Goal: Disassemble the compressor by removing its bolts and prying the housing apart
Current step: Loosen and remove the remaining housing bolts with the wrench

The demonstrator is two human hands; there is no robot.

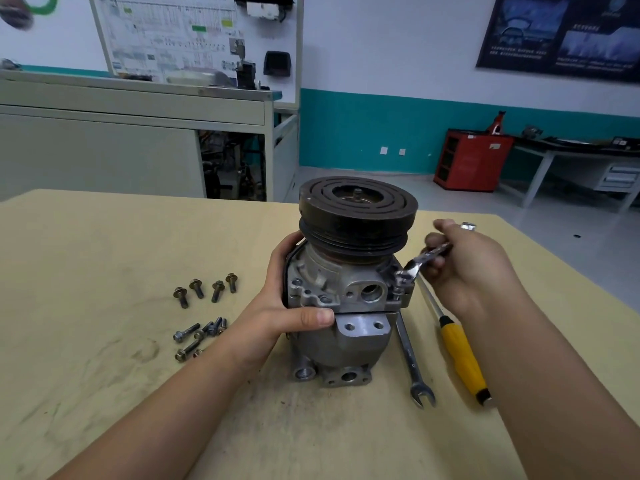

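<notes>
The compressor (pixel 346 299) stood pulley-up on the table (pixel 104 237). Your left hand (pixel 287 306) curled its fingers (pixel 285 249) round the housing. Your right hand (pixel 474 268) gripped a wrench (pixel 420 261) seated on a bolt (pixel 398 289) at the housing's right side. Loose bolts (pixel 204 289) lay on the table to the left.

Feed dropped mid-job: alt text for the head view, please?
The left hand grips a grey cast-metal compressor standing upright, black pulley on top, on a tan wooden table, while the right hand holds a silver spanner on a bolt at its right flange. Loose bolts lie left; another spanner and a yellow-handled screwdriver lie right.
</notes>
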